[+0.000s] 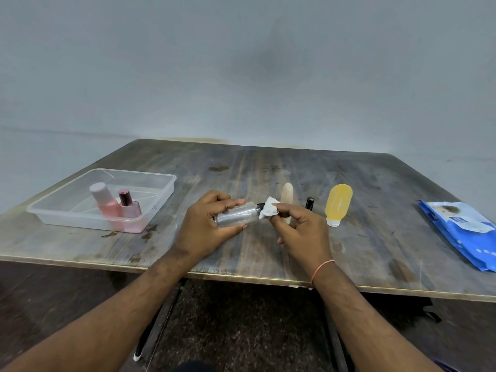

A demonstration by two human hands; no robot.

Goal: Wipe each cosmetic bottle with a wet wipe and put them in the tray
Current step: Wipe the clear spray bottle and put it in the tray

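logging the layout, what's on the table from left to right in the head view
tray → pink bottles → left hand → clear bottle → wet wipe → black tube → yellow bottle → blue wipes pack

- 1 view only, so no overlap with another camera.
- The head camera looked forward and down from the person's own eye line.
- It faced a wooden table (pixel 268 170) backed by a grey wall (pixel 241 63) filling the upper half of the frame.
- Both forearms entered from the lower corners, close to the wide-angle lens.
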